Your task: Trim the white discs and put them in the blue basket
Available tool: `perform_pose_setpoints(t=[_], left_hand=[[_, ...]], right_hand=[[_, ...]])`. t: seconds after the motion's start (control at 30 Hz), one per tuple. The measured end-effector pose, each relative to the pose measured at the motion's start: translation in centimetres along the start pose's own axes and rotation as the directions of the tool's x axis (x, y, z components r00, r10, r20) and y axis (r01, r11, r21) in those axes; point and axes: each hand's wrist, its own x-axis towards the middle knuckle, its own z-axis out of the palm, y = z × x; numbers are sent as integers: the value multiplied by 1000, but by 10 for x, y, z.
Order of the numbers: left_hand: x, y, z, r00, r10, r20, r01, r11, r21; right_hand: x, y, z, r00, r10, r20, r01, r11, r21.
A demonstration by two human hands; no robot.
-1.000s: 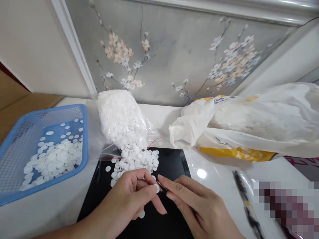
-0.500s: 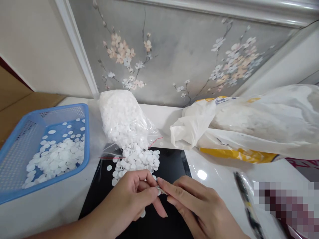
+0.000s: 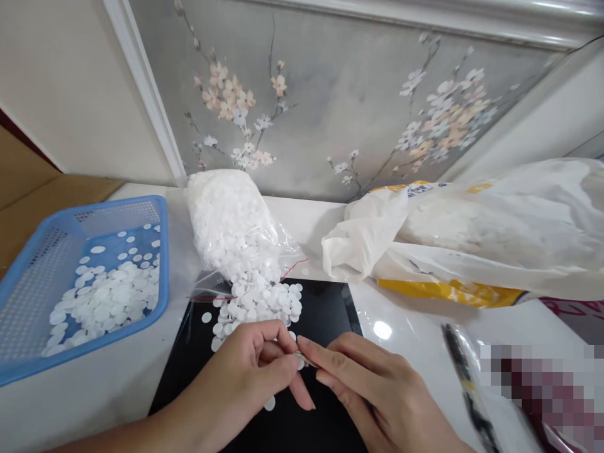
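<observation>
"When you look down from the head camera, what is the left hand (image 3: pixel 250 365) doing?"

"It is pinching a small white disc (image 3: pixel 301 363) between the thumb and a bent finger. Another finger pokes out below."

"And the right hand (image 3: pixel 377 390)?"

"Its thumb and first finger pinch a thin strip (image 3: pixel 309 361). The strip's tip is right at the disc, but I can't tell if they touch. It's too small to say what the strip is."

"So where is the disc?"

"Between the two hands, up over a black board (image 3: pixel 330 308). The board lies on a shiny white table (image 3: pixel 406 340)."

"What else is on the board?"

"A pile of white discs (image 3: pixel 264 302), spilling from the mouth of a clear zip bag (image 3: pixel 226 214). The bag is full of discs too and has a red line along its mouth. One loose disc (image 3: pixel 270 403) lies just under the left hand."

"And on the sides?"

"On the left is a blue plastic basket (image 3: pixel 164 264) with little holes and lots of discs (image 3: pixel 113 292) inside. On the right is a big white plastic bag (image 3: pixel 500 214) with yellow bits. Behind it all is a gray panel (image 3: pixel 311 113) with painted flowers."
</observation>
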Motion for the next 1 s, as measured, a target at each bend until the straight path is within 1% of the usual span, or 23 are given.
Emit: perform_pose_setpoints(t=[0.13,0.27,0.37,0.47,0.57,0.7,0.77,0.83,0.87,0.9,0.93,1.0], left_hand=[[0,1,0,1000,3,3,-3,1000,15],[0,3,0,1000,1,-4,-1,1000,26],[0,4,1,1000,-10,-12,10,1000,26],[1,5,1,999,-35,-26,35,999,6],[2,5,2,996,-69,-48,67,997,-35],[4,1,1,996,-79,-48,71,987,-144],[5,-1,1,996,-78,-38,70,981,-180],[6,-2,1,998,-61,-28,56,983,-175],[6,-2,1,998,-48,-27,43,985,-167],[6,-2,1,999,-37,-27,32,986,-161],[5,-2,2,999,-31,-33,25,987,-161],[5,-1,2,998,-42,-57,31,983,-182]], right_hand=[[1,0,0,1000,-7,-2,7,1000,10],[2,-1,0,1000,-14,-8,14,1000,-15],[0,-1,1,1000,5,-11,-6,1000,-30],[-1,-1,3,994,101,-29,-101,995,-22],[-1,0,4,976,212,-46,-211,977,22],[3,0,4,955,285,-85,-278,956,94],[4,-2,3,968,247,-46,-237,958,164],[5,-2,2,980,186,72,-198,953,228],[6,-1,2,975,182,127,-206,955,213],[6,1,2,965,206,160,-232,959,164],[7,4,3,953,263,151,-275,959,64],[7,11,4,943,331,41,-325,939,-108]])
